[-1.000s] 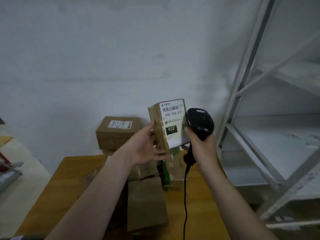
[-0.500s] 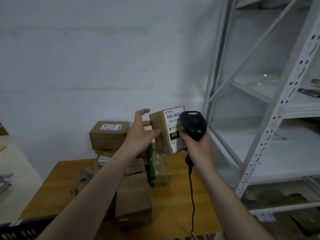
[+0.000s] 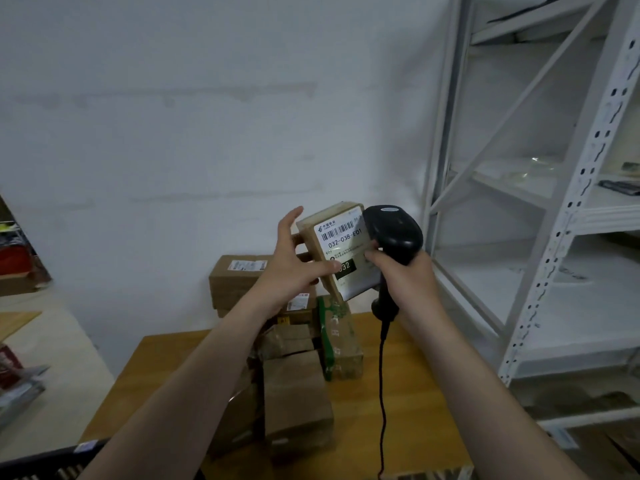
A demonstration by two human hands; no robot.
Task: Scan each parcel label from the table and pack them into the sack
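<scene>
A small brown parcel (image 3: 343, 242) with a white barcode label reading 032-038-E01 is held up in front of the wall, tilted, label facing me. My left hand (image 3: 294, 268) holds it from the left, thumb pressed on the label and fingers behind, the index finger raised. My right hand (image 3: 410, 280) grips a black corded barcode scanner (image 3: 394, 233) right beside the parcel, and its fingertips touch the parcel's right edge. Below, several more brown parcels (image 3: 294, 396) lie piled on the wooden table (image 3: 419, 379). No sack is in view.
A labelled carton (image 3: 239, 277) tops a stack at the table's back by the wall. A green-taped parcel (image 3: 337, 341) lies in the pile. A white metal shelf rack (image 3: 554, 237) stands close on the right. A black crate edge (image 3: 41, 467) shows at bottom left.
The parcel has tilted further and its label faces me more. My left thumb has slid onto the label. My view has swung right, bringing more of the shelf rack in.
</scene>
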